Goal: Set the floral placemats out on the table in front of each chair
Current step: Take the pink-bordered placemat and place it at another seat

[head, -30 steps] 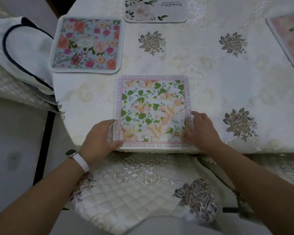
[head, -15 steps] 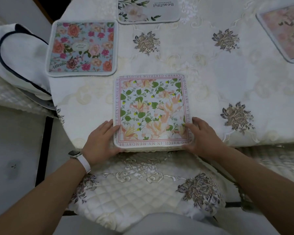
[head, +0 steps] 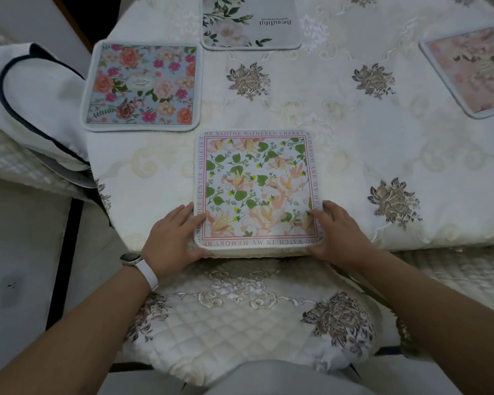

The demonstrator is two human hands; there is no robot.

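A square placemat with green leaves, peach flowers and a lettered pink border (head: 255, 189) lies flat at the near edge of the table (head: 340, 155), above a chair seat. My left hand (head: 174, 238) grips its near left corner, thumb under the edge. My right hand (head: 338, 232) grips its near right corner the same way. A blue placemat with pink and orange roses (head: 143, 85) lies at the left. A grey "Beautiful" placemat (head: 250, 22) lies at the far edge of view. A pale pink placemat (head: 474, 69) lies at the right.
A cream embroidered cloth covers the round table. A quilted chair cushion (head: 240, 317) sits right below the mat. A white bag with dark piping (head: 26, 104) rests on a chair at the left. Grey floor lies at lower left.
The leaf-and-peach placemat has been squared up slightly at the table edge. Both hands shifted from resting on its corners to holding them at the near edge.
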